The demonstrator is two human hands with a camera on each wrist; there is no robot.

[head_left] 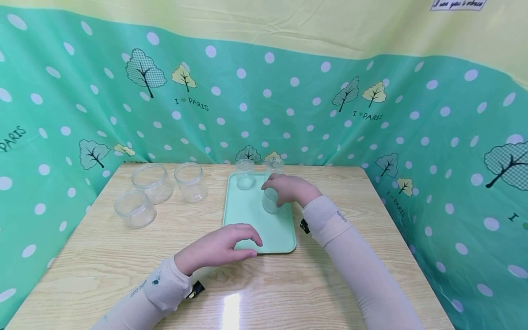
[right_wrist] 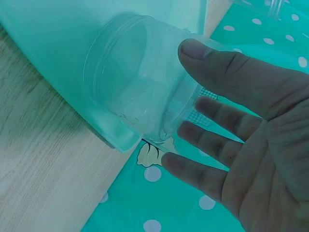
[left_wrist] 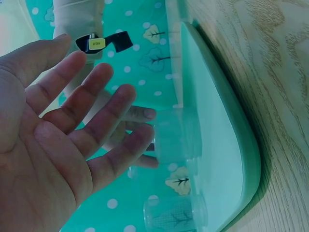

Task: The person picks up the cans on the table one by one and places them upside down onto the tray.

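A clear plastic jar (head_left: 270, 202) stands on the pale green tray (head_left: 247, 220). My right hand (head_left: 288, 188) is around the upper part of this jar (right_wrist: 140, 77). In the right wrist view the thumb overlaps the jar's top end, while the other fingers are spread and fairly straight; contact is hard to tell. Two more clear jars stand at the tray's far end, one at left (head_left: 245, 175) and one at right (head_left: 274, 166), the latter partly behind my right hand. My left hand (head_left: 224, 245) hovers over the tray's near left corner, fingers loosely bent, holding nothing.
On the wooden table (head_left: 103, 270), left of the tray, stand three wider clear containers: a tall jar (head_left: 190, 183), a large one (head_left: 152, 183) and a low one (head_left: 135, 210). A green dotted curtain (head_left: 264, 110) hangs behind and along both sides.
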